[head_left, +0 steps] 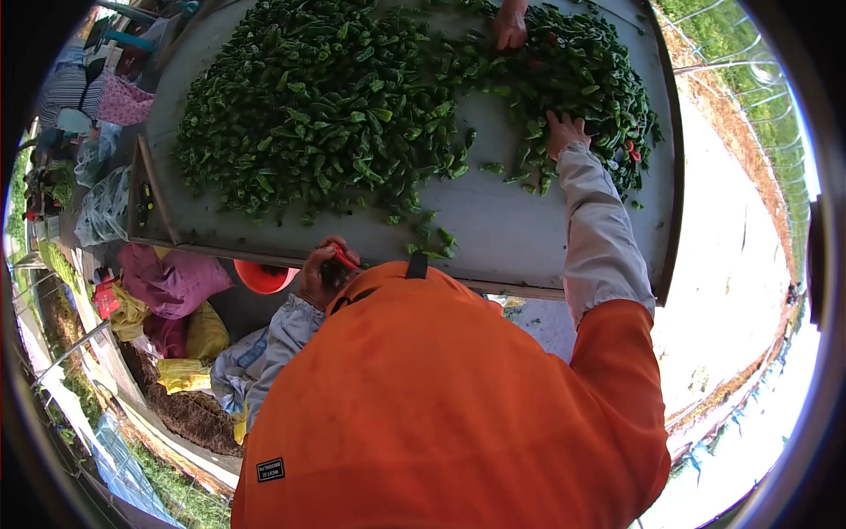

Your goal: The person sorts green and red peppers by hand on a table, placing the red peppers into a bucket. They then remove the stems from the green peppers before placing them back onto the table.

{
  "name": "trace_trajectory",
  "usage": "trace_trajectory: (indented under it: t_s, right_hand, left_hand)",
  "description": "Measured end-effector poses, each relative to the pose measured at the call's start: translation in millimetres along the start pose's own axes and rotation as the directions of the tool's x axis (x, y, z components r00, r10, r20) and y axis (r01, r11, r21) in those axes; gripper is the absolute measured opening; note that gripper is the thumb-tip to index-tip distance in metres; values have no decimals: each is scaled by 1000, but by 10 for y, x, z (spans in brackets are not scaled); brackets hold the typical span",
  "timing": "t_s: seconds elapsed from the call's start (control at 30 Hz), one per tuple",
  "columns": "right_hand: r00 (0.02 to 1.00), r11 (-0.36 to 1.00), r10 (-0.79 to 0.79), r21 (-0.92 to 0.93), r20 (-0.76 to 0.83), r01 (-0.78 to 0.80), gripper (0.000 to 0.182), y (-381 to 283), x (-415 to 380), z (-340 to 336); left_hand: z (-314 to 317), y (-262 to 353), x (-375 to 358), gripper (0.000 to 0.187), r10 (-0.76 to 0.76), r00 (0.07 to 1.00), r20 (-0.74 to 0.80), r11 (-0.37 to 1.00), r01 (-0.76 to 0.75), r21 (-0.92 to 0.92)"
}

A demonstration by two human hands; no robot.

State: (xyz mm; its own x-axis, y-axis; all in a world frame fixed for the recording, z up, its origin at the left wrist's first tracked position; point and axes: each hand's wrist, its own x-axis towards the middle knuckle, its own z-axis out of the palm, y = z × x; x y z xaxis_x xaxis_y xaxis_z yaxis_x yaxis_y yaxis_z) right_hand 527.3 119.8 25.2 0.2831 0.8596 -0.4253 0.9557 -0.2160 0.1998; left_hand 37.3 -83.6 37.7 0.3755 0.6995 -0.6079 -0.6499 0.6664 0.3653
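Observation:
My left hand [315, 275] is closed near the table's front edge, beside a red bucket [266, 277]. A red pepper [345, 256] and some dark green ones show in its grip. Out to the right, my right hand [567, 134] rests with fingers spread on the near side of the smaller pile of green peppers [608, 106]. A few red peppers lie among these green ones. A much larger heap of green peppers [308, 115] covers the left and middle of the grey table [493, 212].
Across the table, another person's hand [511, 26] reaches into the peppers. A raised rim [157, 189] borders the table's left end. Pink sacks [176, 278], yellow sacks [207, 333] and clear plastic bags [106, 207] lie at the left.

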Motion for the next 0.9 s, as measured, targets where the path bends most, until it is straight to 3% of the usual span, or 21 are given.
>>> trace_trajectory:
  t_s: [0.13,0.23,0.33,0.53,0.6,0.7,0.9]
  right_hand:
    - [1000,995,8,-102,23,-6,76,-184,26,16]
    - [998,999,-24,-36,50,26,77,-226,51,99]
    - [996,967,9,254,88,-31,77,-338,-73,278]
    - [975,811,-220,562,34,163,77,-571,-655,896]
    - [956,737,-291,643,23,209,68,-719,-972,1046]
    - [965,731,-230,677,126,86,51,-969,-1400,728]
    - [916,586,-383,734,-122,342,29,-1608,-1245,454]
  left_hand:
    - [36,-17,10,19,16,1000,8,1000,-16,18]
    - [58,-11,1,17,25,1000,-6,999,-25,28]
    - [80,-53,79,16,21,1000,22,1000,-21,14]
    - [87,-65,132,14,-9,998,57,1000,9,-8]
    - [71,-33,149,14,-21,998,61,1000,21,12]
    - [45,0,155,14,-26,1000,-12,999,26,28]
    - [-44,81,144,10,-44,999,-1,998,44,50]
